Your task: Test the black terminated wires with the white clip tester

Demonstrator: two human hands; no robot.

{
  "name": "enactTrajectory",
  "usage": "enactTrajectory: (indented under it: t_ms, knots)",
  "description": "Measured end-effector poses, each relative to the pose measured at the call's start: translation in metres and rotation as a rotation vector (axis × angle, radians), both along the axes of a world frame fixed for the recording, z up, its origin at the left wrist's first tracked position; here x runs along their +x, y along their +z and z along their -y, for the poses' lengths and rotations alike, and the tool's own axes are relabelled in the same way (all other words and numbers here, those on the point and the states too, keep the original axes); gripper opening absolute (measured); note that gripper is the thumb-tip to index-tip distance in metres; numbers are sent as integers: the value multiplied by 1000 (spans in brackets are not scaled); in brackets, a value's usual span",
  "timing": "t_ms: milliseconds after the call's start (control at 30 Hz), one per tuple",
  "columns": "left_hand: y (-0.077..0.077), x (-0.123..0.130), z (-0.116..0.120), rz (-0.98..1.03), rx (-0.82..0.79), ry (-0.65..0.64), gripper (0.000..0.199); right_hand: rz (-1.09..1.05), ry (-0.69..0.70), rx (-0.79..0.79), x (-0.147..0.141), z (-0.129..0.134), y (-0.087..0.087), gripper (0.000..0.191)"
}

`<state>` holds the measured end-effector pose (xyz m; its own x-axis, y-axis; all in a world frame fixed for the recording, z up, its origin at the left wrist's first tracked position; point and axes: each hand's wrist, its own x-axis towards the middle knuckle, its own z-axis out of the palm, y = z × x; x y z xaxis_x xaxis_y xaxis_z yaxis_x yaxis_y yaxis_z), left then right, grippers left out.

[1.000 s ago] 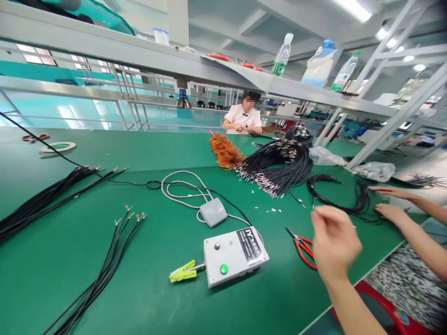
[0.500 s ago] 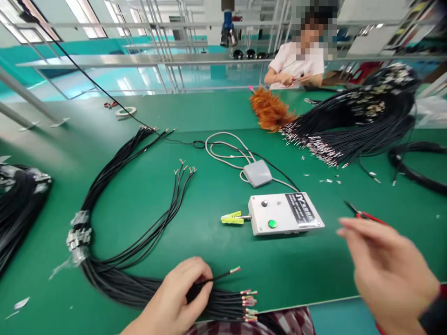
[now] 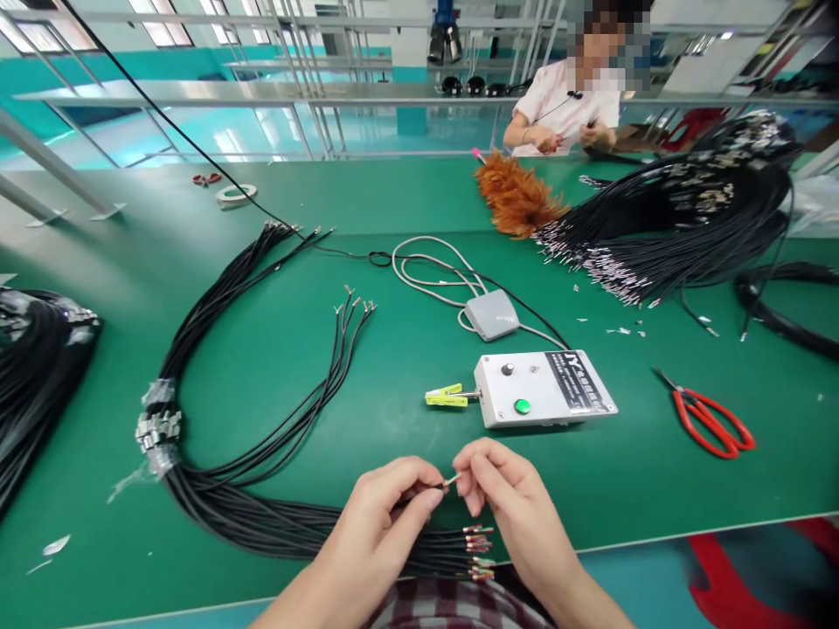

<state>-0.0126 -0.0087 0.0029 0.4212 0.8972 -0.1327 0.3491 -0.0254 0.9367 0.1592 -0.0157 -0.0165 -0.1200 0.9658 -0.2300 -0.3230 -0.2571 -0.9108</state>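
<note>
A single black cable from the bundle is pinched in my left hand, near its stripped end. My right hand has its thumb and fingertips closed on the thin wire tips of that cable. Beneath both hands runs a thick bundle of black cables, curving up the left side, with coloured wire ends at the table's front edge. Silvery connectors in clear plastic sit midway along it. Several split-off cables lie inside the curve.
A white control box with a yellow-green clip stands behind my hands. Red-handled pliers lie to the right. Further back are a grey pedal, an orange duster, a cable pile and a person across the table.
My right hand has come left from beside the pliers to the cable end. My left hand has moved slightly right and up with the cable. The pliers are now uncovered.
</note>
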Motion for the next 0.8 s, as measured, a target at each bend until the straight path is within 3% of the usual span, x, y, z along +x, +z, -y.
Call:
enactTrajectory:
  t_ms: [133,267,800]
  knots:
    - [-4,2,1,65,-57,26,25,-218,30,-163,-9,-1,-1,29]
    - [-5,4,0,131,-94,91,25,-276,40,-230,-14,6,-4,34]
    - [-3,4,-2,97,-103,55,27,-198,-11,-168,-11,-3,-5,30]
